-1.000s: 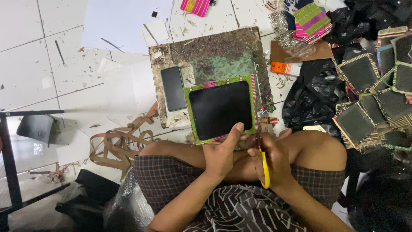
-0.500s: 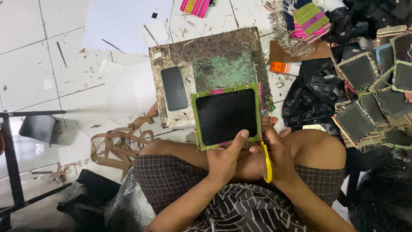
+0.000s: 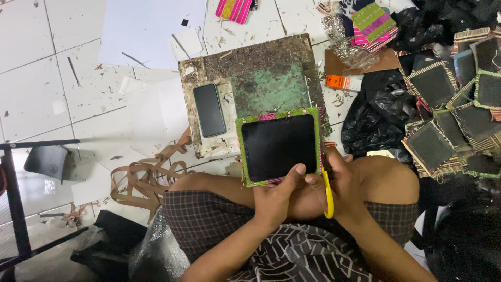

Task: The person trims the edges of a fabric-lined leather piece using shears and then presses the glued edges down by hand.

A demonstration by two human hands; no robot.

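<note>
Seated on floor, legs crossed, checked shorts and patterned shirt at bottom of view. Left hand closed on black panel, thumb on top near lower right corner, fingers under; panel has green woven edge w/ pink bits, held just above knees, tilted a little, in front of cutting board. Right hand clamped round yellow-handled scissors, handle loop showing btwn fingers, blades running up along panel's right edge; blade tips hard to make out, can't tell if cutting. Both hands close together, almost touching. Left of knee: brown strips in loose tangle on tile floor, clear plastic bag by thigh. Far left: black metal frame, grey object beside it. Behind panel: worn cutting board, brown-green, scuffed, w/ dark phone lying flat on its left part. Right of board: small orange box, brown card, black plastic bag crumpled just beside right knee. Further right: heap of finished black panels w/ striped woven borders, overlapping. Top: white paper sheet, pink striped pieces, green-and-pink woven pieces stacked near top right. Scraps and dust scattered over tiles around board.
</note>
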